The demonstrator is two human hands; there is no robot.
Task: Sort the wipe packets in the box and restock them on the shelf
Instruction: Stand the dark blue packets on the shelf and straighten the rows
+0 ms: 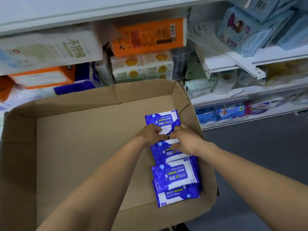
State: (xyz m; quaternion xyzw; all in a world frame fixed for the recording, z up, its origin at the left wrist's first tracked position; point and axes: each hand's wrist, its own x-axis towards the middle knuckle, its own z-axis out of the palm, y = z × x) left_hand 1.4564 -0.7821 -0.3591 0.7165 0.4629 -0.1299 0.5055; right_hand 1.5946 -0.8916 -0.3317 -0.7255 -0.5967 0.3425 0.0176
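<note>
The blue-and-white packets [175, 176] read "75%" and "Alcohol Wipes", with smaller Chinese print beside it. Most lie upside down to the camera; the nearest one [176, 195] reads upright. They are flat, glossy plastic pouches, each with a white label panel on a mottled blue ground. They lie in an overlapping row along the right side of an open cardboard box [75, 147], running from near the far wall toward the near edge. The box is plain brown corrugated board, shallow and wide, its flaps folded outward.

Both hands reach into the box and meet over the row between the farthest packet [162, 118] and the next. The left hand [152, 133] has its fingers curled down on a packet's white edge. The right hand [185, 140] is just beside it, fingers curled, the thumb pressing the next packet [164, 151]. The fingertips of the two hands nearly touch. Whether either hand truly pinches a packet or only presses on it, I cannot tell.

Behind the box stands a white metal shelf [221, 64] stocked with soft paper goods: an orange pack [150, 36] with a barcode, white tissue packs [141, 67] with yellow cartoon faces, a large pale pack [50, 49] with green Chinese characters, and light-blue packs [250, 27] on the right. The floor [266, 147] is dark grey.
</note>
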